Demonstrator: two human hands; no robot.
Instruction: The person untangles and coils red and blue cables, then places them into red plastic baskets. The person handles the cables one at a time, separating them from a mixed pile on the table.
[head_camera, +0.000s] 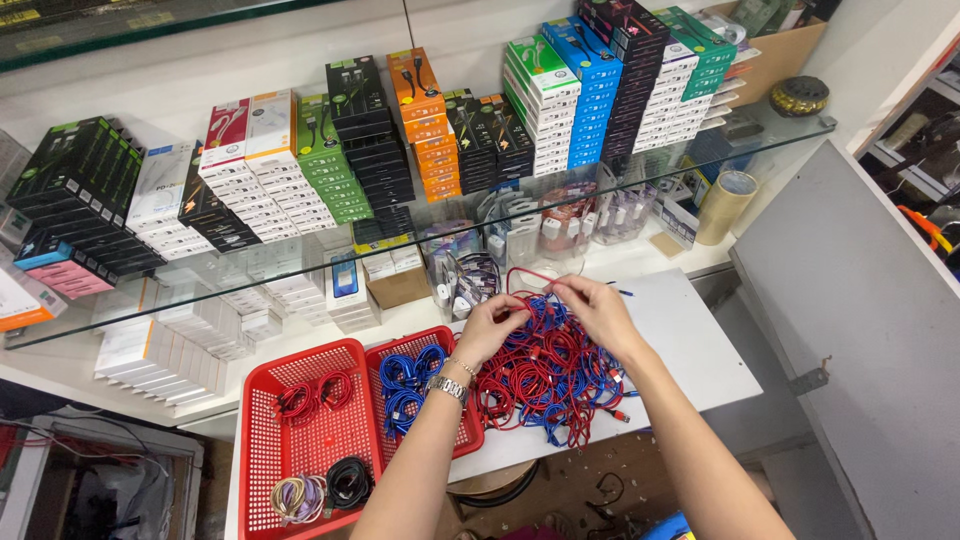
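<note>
Nearest: large red perforated plastic basket holding coiled red, black and pale cables. Beside it, a smaller red plastic basket with coiled blue cables. On the white bench, a tangled heap of red and blue cables. Both hands rest at the heap's far edge. Left hand, metal watch on wrist, fingers pinched on a strand. Right hand pinches a red cable loop. Beyond: glass shelf with stacked coloured boxes.
</note>
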